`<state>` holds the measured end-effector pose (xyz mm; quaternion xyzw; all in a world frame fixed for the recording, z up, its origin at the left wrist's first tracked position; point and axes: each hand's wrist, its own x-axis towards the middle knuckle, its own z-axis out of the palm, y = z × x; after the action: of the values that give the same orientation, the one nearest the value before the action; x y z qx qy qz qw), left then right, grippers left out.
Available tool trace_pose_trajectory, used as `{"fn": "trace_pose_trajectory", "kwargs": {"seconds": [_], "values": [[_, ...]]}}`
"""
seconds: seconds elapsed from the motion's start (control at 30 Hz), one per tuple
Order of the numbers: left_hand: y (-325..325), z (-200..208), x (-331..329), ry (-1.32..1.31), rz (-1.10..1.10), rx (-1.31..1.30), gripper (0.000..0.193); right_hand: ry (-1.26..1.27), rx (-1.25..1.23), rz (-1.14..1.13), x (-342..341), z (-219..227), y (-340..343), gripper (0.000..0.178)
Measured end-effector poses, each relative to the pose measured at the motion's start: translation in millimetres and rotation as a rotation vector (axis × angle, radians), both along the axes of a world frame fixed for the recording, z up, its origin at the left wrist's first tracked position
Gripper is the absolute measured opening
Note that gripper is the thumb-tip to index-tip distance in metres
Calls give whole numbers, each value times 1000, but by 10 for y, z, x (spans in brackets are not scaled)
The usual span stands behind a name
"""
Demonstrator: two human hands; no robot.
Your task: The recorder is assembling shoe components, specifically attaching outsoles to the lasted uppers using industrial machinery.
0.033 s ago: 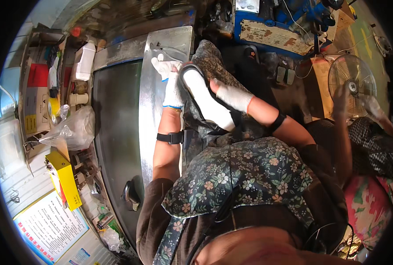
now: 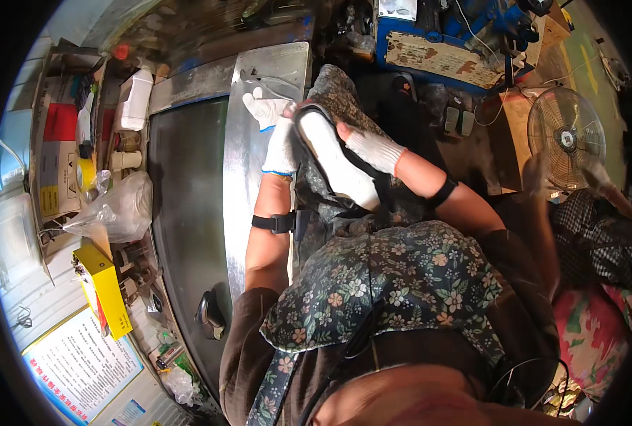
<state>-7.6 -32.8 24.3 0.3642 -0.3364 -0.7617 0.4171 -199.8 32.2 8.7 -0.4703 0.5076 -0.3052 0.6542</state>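
Note:
Above my lap, a shoe [image 2: 337,160] lies with its white, sole-shaped face up and a black rim around it. My left hand [image 2: 280,145], in a white fingerless glove, is closed on the shoe's far left side. On the opposite edge, my right hand [image 2: 374,150], gloved the same way, grips the shoe with the thumb on the near face. Most fingers of both hands are hidden beneath the shoe. A spare white glove [image 2: 268,111] with a blue cuff rests on the metal bench [image 2: 241,177] beside my left hand.
Left of the bench are a dark panel [image 2: 188,163] and shelves with a white bottle [image 2: 137,99], a plastic bag [image 2: 121,209] and a yellow box [image 2: 104,291]. A blue machine [image 2: 437,60] stands far right. A fan [image 2: 567,138] and another person's blurred hands [image 2: 536,177] are at right.
The shoe has turned slightly in my grip, and my right hand has shifted a little left along its edge. The other person's hands have moved lower.

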Motion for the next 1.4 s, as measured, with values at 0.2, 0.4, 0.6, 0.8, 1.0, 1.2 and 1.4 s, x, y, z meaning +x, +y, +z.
{"fn": "trace_pose_trajectory", "kwargs": {"seconds": [0.2, 0.4, 0.6, 0.8, 1.0, 1.2, 1.4], "values": [[-19, -106, -127, -84, 146, 222, 49, 524, -110, 140, 54, 155, -224, 77], [-50, -239, -131, -188, 93, 150, 59, 401, 13, 96, -138, 324, 293, 73], [239, -318, -155, -83, 323, 286, 71, 131, 143, 0, 22, 40, 386, 88], [166, 118, 139, -1792, -116, -1190, 36, 370, 92, 64, 426, 181, 354, 91], [-95, 442, 92, -2034, -600, -810, 35, 512, 123, 47, 735, 396, 246, 93], [309, 407, 576, -1295, -316, -437, 54, 174, -93, -107, 603, 248, 427, 89], [893, 111, 541, -1468, -192, -638, 46, 230, 10, -121, 641, 69, 438, 87]]}}
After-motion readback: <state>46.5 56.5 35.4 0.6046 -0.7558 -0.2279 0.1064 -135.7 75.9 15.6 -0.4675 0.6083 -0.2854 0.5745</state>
